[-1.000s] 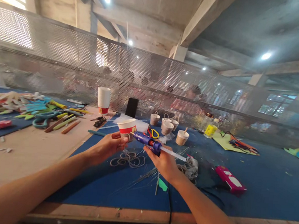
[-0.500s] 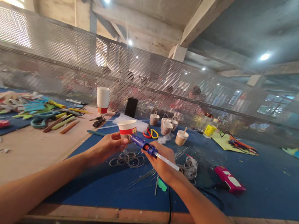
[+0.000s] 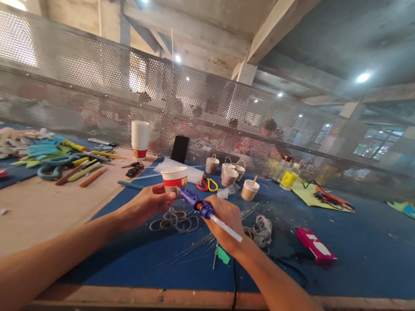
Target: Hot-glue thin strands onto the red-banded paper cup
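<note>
"Progress?"
"Left hand [image 3: 152, 201]'s clamping fingers on paper cup [image 3: 175, 175] near cord coil [image 3: 177, 217]; right hand [image 3: 227, 217]'s fingers are gripping glue gun [image 3: 190, 198]."
"Done?"
"Handled cups [image 3: 229, 177] beyond coil are looking finished; held one's showing bare upper wall, likely early."

A black phone [image 3: 179, 149] stands upright on the bench [image 3: 47, 212], a perforated screen [image 3: 90, 69] behind it. Left of the phone lie a marker pen [image 3: 101, 142] and, farther left, teal-handled scissors [image 3: 49, 168]; rightward, a yellow-labelled bottle [image 3: 289, 178]; right and nearer the front edge, a magenta box [image 3: 316, 246].
</note>
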A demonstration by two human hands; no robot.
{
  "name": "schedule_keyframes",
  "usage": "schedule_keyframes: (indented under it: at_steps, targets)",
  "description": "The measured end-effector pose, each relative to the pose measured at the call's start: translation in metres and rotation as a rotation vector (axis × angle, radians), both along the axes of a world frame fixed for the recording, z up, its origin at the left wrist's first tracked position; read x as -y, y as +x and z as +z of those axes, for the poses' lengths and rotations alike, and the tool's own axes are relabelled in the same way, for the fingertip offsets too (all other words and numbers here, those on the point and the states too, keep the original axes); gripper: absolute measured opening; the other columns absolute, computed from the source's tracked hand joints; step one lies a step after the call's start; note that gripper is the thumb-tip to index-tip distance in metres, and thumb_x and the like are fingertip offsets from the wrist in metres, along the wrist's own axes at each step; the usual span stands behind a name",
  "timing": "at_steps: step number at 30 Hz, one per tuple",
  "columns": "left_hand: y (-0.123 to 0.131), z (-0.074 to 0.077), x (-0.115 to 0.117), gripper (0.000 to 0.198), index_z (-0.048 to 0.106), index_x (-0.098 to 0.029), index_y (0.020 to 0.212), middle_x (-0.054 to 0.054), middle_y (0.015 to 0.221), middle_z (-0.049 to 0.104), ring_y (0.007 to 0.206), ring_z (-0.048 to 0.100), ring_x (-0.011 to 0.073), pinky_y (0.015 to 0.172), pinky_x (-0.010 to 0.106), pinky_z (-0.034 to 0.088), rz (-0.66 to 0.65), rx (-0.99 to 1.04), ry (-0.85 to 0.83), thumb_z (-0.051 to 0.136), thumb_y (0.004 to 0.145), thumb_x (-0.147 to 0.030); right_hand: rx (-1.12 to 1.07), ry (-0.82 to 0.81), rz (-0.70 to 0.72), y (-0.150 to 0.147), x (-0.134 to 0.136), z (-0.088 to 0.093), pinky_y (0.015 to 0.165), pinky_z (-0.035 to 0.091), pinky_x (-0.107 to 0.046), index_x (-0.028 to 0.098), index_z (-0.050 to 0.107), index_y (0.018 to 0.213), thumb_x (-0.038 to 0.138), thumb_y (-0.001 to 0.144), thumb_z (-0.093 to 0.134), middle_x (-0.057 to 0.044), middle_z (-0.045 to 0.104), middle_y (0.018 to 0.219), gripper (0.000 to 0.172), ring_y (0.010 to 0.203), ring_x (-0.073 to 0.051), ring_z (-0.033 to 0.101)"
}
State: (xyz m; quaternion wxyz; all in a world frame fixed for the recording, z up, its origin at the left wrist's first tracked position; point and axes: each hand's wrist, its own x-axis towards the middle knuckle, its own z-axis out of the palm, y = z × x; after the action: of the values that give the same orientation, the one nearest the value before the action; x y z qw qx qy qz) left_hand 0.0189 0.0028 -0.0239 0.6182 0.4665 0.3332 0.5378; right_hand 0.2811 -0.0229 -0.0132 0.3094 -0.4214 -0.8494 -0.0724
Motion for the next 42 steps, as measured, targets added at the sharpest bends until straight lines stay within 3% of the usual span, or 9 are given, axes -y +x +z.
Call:
schedule_keyframes:
  at_steps: [10, 20, 42]
  targets:
    - [-0.0026, -0.0040, -0.0032, 0.031, 0.084, -0.015, 0.103, 0.008, 0.093, 0.080, 0.067, 0.066, 0.0102, 0.063, 0.019, 0.055, -0.021, 0.021, -0.001, 0.095, 0.074, -0.019, -0.007, -0.009, -0.018, 0.0010, 0.0013, 0.0022, 0.076, 0.045, -0.030, 0.023, 0.064, 0.105, 0.029, 0.102, 0.061, -0.004, 0.077, 0.095, 0.007, 0.087, -0.021, 0.071]
    - [-0.0026, -0.0025, -0.0020, 0.032, 0.084, -0.017, 0.098, 0.005, 0.093, 0.077, 0.069, 0.064, 0.0096, 0.067, 0.020, 0.054, -0.008, 0.004, -0.016, 0.098, 0.070, -0.025, -0.065, 0.119, 0.031, 0.0022, -0.0033, -0.0049, 0.070, 0.040, -0.028, 0.023, 0.060, 0.100, 0.029, 0.104, 0.063, -0.002, 0.074, 0.087, 0.007, 0.078, -0.018, 0.068]
    - [-0.0033, -0.0021, -0.0019, 0.034, 0.085, -0.014, 0.097, 0.010, 0.097, 0.079, 0.069, 0.064, 0.0113, 0.066, 0.021, 0.056, 0.003, 0.016, -0.001, 0.099, 0.068, -0.026, -0.054, 0.095, 0.005, 0.0051, -0.0051, -0.0015, 0.067, 0.038, -0.029, 0.023, 0.060, 0.099, 0.028, 0.102, 0.065, -0.002, 0.075, 0.088, 0.007, 0.076, -0.019, 0.067]
